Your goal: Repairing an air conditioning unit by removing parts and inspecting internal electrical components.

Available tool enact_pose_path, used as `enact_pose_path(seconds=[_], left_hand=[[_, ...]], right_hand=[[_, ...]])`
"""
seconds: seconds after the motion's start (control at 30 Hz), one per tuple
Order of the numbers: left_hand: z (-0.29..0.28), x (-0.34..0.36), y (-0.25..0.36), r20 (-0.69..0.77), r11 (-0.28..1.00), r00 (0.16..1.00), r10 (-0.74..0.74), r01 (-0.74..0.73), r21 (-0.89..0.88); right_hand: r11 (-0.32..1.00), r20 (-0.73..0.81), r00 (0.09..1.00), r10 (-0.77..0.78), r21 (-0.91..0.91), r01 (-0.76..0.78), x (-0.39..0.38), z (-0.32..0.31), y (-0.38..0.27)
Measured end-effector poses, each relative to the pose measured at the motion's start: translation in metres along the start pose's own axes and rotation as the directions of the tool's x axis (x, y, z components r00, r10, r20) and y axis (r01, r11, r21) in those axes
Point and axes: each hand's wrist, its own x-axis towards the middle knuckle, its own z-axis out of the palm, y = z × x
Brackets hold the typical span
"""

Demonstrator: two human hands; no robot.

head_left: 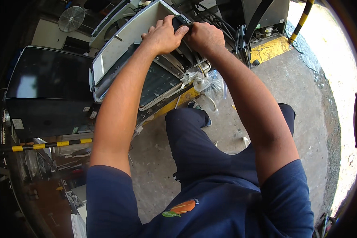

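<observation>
My left hand (164,37) reaches to the upper rim of a pale, open appliance housing (127,29). Its thumb and forefinger lie on either side of a dark piece (180,20), with the other fingers spread apart. Close beside it, my right hand (206,37) is closed at the right end of the same piece; its fingertips are hidden from view. Below my hands, the housing holds a dark flat panel (158,81) and metal rails (168,65). A clear plastic bag (210,85) hangs at its lower right corner.
A black glossy appliance (47,87) stands at the left, above a yellow-and-black bar (53,144). A fan (71,19) is at the upper left. Dark metal parts and a yellow floor marking (269,51) lie at the right. Small scraps litter the concrete floor (158,170).
</observation>
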Motion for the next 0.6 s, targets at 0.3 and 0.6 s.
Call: enact_pose_path(seconds=[0.3,0.6], left_hand=[[0.001,-0.01,0.004,-0.148,1.0,0.989,0.006,-0.002,0.028],[0.01,-0.006,-0.003,-0.241,0.999,0.969,0.048,-0.048,0.003]], right_hand=[[1.0,-0.059,0.998,0.017,0.014,-0.016,-0.002,0.0,-0.002],[0.999,-0.076,0.997,0.017,0.028,-0.015,-0.002,0.002,-0.001]])
